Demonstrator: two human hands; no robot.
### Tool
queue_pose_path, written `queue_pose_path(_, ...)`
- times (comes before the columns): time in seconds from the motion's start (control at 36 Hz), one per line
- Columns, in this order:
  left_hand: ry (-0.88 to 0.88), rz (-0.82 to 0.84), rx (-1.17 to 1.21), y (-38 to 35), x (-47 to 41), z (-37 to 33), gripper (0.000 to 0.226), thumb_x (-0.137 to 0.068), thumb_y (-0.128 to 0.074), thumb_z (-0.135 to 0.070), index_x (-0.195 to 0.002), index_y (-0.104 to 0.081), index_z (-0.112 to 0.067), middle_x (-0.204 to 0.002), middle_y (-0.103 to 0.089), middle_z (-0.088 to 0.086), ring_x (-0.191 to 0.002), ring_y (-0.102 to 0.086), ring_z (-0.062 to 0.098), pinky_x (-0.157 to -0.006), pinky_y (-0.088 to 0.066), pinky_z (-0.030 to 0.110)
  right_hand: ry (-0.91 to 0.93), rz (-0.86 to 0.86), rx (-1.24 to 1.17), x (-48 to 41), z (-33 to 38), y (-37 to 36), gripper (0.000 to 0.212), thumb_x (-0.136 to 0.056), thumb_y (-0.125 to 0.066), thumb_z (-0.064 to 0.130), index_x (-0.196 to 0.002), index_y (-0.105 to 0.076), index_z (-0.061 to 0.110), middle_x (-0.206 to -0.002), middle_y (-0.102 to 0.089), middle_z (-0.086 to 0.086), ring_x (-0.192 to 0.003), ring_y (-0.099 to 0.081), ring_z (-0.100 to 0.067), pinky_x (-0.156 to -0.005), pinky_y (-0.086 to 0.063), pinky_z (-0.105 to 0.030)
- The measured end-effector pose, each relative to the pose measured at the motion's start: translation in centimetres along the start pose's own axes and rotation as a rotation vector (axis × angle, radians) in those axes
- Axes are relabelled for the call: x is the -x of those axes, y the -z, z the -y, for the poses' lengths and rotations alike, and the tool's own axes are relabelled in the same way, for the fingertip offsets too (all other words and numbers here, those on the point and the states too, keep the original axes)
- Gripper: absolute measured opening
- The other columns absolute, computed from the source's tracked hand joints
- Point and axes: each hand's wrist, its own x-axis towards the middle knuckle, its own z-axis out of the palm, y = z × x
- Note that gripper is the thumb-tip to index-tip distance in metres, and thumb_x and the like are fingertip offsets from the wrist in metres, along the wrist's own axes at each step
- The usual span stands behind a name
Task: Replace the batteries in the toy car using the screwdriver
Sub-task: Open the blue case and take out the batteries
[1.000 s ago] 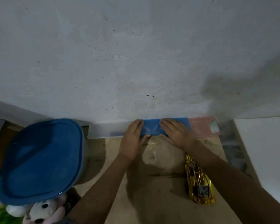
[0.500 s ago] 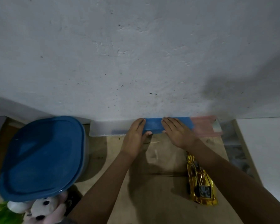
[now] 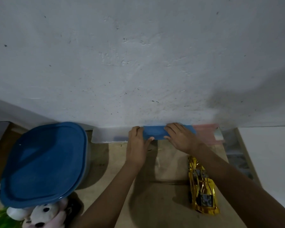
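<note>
A shiny gold toy car (image 3: pixel 202 186) lies on the wooden tabletop (image 3: pixel 163 203), right of centre, just beside my right forearm. At the back, against the wall, a flat blue plastic case (image 3: pixel 155 134) sits in a row of similar cases. My left hand (image 3: pixel 137 145) grips the blue case's left end, thumb along its front edge. On top of its right half lies my right hand (image 3: pixel 181 139), fingers over the lid and thumb at the front. No screwdriver or batteries are in view.
A large container with a blue lid (image 3: pixel 43 163) stands at the left, with plush toys (image 3: pixel 43 214) below it. A translucent case (image 3: pixel 109 135) and a pink case (image 3: pixel 206 134) flank the blue one. The grey wall (image 3: pixel 138 63) rises directly behind; a white surface (image 3: pixel 270 153) is at the right.
Both hands have stayed on the blue case. My left thumb has come round onto its front edge, and the view has tilted slightly.
</note>
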Motion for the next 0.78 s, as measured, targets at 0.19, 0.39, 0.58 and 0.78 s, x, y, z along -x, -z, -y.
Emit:
queue_pose_path(0.19, 0.252, -0.133, 0.275, -0.6, 1.4, -2.0, 0.027, -0.087, -0.065, -0.016, -0.109, -0.062, 0.000, -0.100, -0.061, 0.013, -0.087, -0.053, 0.016, -0.076, -0.041, 0.018, -0.072, -0.001, -0.071, 0.4, 0.4, 0.0, 0.042, -0.086, -0.041, 0.033, -0.094, -0.068, 0.002, -0.090, -0.068, -0.012, -0.080, -0.067, -0.024, -0.072, -0.057, -0.031)
queue_pose_path(0.39, 0.307, -0.122, 0.294, 0.0, 0.4, -1.8, 0.015, -0.082, -0.070, -0.017, -0.082, -0.067, -0.002, -0.074, -0.062, 0.004, -0.064, -0.051, 0.008, -0.052, -0.034, 0.006, -0.114, 0.021, -0.048, 0.6, 0.9, -0.3, 0.039, -0.088, -0.039, 0.029, -0.094, -0.067, 0.002, -0.091, -0.069, -0.013, -0.082, -0.067, -0.025, -0.076, -0.055, -0.033)
queue_pose_path(0.58, 0.320, -0.117, 0.326, 0.2, 0.0, -2.1, 0.015, -0.082, -0.070, -0.016, -0.085, -0.067, -0.001, -0.075, -0.063, 0.003, -0.065, -0.052, 0.008, -0.050, -0.036, 0.001, -0.099, 0.018, -0.024, 0.5, 0.8, -0.4, 0.036, -0.088, -0.039, 0.023, -0.094, -0.067, 0.002, -0.091, -0.069, -0.014, -0.082, -0.068, -0.026, -0.078, -0.055, -0.034)
queue_pose_path(0.78, 0.296, -0.111, 0.341, 0.3, 0.4, -2.1, 0.014, -0.081, -0.072, -0.015, -0.075, -0.064, -0.006, -0.065, -0.059, -0.003, -0.055, -0.047, 0.000, -0.047, -0.037, 0.006, -0.168, -0.057, -0.084, -0.3, 0.6, -0.2, 0.033, -0.090, -0.039, 0.022, -0.089, -0.066, 0.003, -0.082, -0.068, -0.011, -0.072, -0.066, -0.025, -0.080, -0.045, -0.030)
